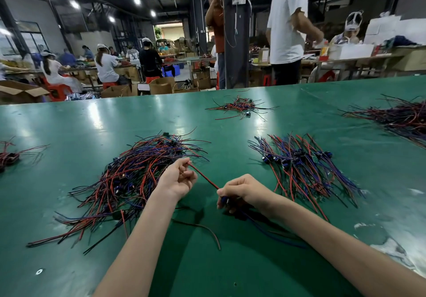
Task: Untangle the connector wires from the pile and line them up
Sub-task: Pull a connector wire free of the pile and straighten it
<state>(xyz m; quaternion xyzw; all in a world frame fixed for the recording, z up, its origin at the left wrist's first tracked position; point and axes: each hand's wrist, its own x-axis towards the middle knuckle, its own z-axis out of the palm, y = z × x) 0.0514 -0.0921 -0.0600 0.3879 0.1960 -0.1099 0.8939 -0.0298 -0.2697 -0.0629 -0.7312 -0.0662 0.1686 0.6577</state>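
Red wire (204, 176) pinched by left hand (178, 179), right hand (239, 192) curled round its mostly hidden connector (224, 200).

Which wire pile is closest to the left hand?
The big tangled pile beside the left hand, wires reaching the wrist; the others lie farther off.

The red wire (204, 175) loses both ends: 1 inside the curled fingers of the left hand (178, 179), the other in the grip of the right hand (239, 193), which covers most of a blue connector (224, 200). In the tangled pile (138, 177) no single wire can be traced. The left edge cuts a small bundle (8, 156); the right edge cuts a large heap (401, 117). The far pile (241, 106) is too small to make out.
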